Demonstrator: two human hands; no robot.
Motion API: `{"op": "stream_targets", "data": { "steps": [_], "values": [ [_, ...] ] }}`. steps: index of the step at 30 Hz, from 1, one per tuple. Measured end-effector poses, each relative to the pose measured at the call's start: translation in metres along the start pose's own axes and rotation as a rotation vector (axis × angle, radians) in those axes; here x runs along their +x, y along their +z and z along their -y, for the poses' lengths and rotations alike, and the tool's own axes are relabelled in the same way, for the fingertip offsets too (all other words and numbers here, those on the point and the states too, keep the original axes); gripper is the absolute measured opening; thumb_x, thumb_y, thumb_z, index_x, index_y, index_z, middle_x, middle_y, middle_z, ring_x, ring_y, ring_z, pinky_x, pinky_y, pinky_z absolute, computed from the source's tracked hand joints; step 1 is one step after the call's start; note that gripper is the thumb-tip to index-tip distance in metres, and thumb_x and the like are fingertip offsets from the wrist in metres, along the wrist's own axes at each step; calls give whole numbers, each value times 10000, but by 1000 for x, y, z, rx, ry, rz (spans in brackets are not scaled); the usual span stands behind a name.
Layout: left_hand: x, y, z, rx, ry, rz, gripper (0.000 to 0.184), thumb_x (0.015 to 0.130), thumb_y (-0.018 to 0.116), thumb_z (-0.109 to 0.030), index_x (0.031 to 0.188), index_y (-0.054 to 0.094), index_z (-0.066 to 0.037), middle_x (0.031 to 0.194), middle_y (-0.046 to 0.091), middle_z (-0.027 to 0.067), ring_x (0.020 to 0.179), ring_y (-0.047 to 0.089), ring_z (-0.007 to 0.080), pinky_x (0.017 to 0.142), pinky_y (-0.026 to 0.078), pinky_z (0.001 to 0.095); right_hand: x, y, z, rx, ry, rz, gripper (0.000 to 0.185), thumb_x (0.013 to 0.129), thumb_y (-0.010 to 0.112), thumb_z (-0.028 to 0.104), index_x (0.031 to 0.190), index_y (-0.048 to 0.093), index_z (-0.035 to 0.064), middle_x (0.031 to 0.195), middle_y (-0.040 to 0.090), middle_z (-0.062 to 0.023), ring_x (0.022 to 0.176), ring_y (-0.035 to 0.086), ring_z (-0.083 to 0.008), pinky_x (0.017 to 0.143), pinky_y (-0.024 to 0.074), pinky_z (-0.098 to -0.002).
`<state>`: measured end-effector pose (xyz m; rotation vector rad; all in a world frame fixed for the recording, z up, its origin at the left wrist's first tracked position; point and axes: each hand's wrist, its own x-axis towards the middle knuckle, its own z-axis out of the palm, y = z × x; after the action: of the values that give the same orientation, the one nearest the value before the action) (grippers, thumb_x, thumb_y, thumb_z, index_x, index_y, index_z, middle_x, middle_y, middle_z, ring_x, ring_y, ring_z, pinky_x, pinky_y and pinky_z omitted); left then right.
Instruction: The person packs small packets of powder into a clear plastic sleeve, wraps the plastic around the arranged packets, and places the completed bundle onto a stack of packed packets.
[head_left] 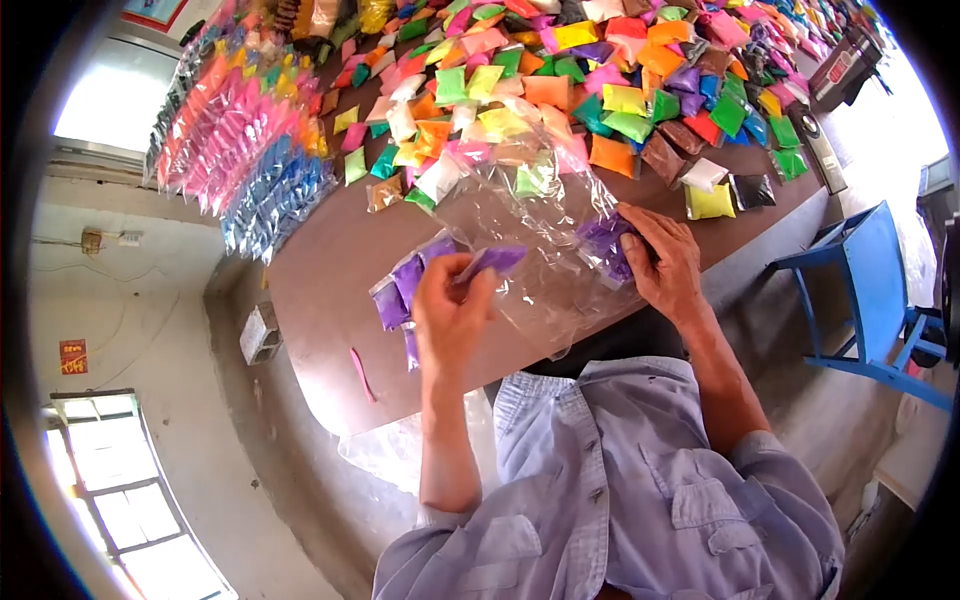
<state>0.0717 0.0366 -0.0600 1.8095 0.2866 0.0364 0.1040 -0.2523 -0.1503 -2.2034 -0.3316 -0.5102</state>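
Observation:
My left hand [452, 300] is closed on a small purple packet [500, 260], pinched between thumb and fingers. Just beyond and beside it, more purple packets [388, 305] lie on the brown table [320, 290]. A large clear plastic bag [530, 240] spreads between my hands. My right hand [665, 262] grips the bag's right side, where purple packets [603, 243] show through the film beneath the fingers. How many packets are inside is hidden by glare and folds.
Many coloured packets [625, 100] are heaped across the far table. Filled clear bags [240, 140] stand at the far left. A pink strip [362, 375] lies near the left edge. A blue chair [870, 290] stands at the right.

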Motion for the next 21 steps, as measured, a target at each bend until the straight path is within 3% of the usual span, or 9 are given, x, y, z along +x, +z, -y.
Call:
{"op": "stream_targets", "data": {
  "steps": [5, 6, 10, 13, 14, 15, 18, 21],
  "values": [
    [29, 47, 23, 134, 40, 22, 197, 1024, 726, -72, 1165, 651, 44, 1005, 742, 94, 814, 732, 133, 615, 618, 283, 0, -1, 4, 2, 18, -10, 374, 1006, 734, 211, 1364, 743, 102, 1300, 773, -122, 1189, 720, -320, 986, 523, -447],
    [30, 54, 24, 33, 32, 18, 183, 1008, 729, -71, 1149, 677, 32, 947, 748, 78, 791, 729, 132, 620, 613, 296, 0, -1, 3, -2, 16, -7, 375, 1002, 738, 207, 1362, 742, 102, 1294, 774, -120, 1184, 721, -320, 983, 524, -448],
    [44, 73, 29, -105, 137, 118, 170, 1007, 737, -25, 1162, 673, 3, 969, 733, 47, 787, 672, 106, 721, 563, 267, 2, -2, 4, -6, 18, 1, 366, 989, 744, 177, 1347, 743, 100, 1274, 776, -119, 1165, 723, -324, 966, 527, -445],
    [57, 86, 48, -87, 131, 172, 230, 984, 796, -76, 1184, 707, -8, 965, 770, 60, 810, 701, 86, 692, 586, 285, 2, -1, 3, -5, 9, 3, 367, 983, 747, 164, 1345, 741, 99, 1264, 777, -119, 1151, 726, -322, 954, 528, -442],
    [56, 91, 54, -44, 196, 158, 256, 954, 800, -43, 1199, 726, -28, 993, 787, 94, 845, 744, 180, 767, 602, 344, 2, -1, 3, -1, 5, 2, 370, 981, 748, 160, 1346, 740, 98, 1259, 778, -118, 1144, 729, -321, 947, 529, -442],
    [57, 90, 58, -44, 197, 163, 256, 954, 800, -43, 1199, 726, -28, 993, 787, 94, 845, 744, 180, 767, 602, 344, 2, -2, 4, -4, 8, 0, 370, 981, 748, 160, 1346, 740, 98, 1259, 778, -118, 1144, 729, -321, 947, 529, -442],
    [60, 88, 61, 223, 504, 163, 298, 883, 771, 17, 1176, 755, -36, 1092, 771, 199, 1015, 733, 441, 913, 593, 471, 4, -4, 6, -8, 4, 7, 374, 980, 752, 163, 1348, 738, 97, 1255, 779, -116, 1124, 734, -317, 931, 530, -442],
    [58, 85, 47, 400, 591, 152, 298, 880, 776, 8, 1173, 763, -39, 1109, 768, 198, 1047, 733, 415, 927, 596, 473, 5, -3, 6, -11, -2, 4, 374, 981, 755, 171, 1347, 739, 98, 1252, 780, -114, 1113, 737, -313, 919, 531, -440]
  ]
}}
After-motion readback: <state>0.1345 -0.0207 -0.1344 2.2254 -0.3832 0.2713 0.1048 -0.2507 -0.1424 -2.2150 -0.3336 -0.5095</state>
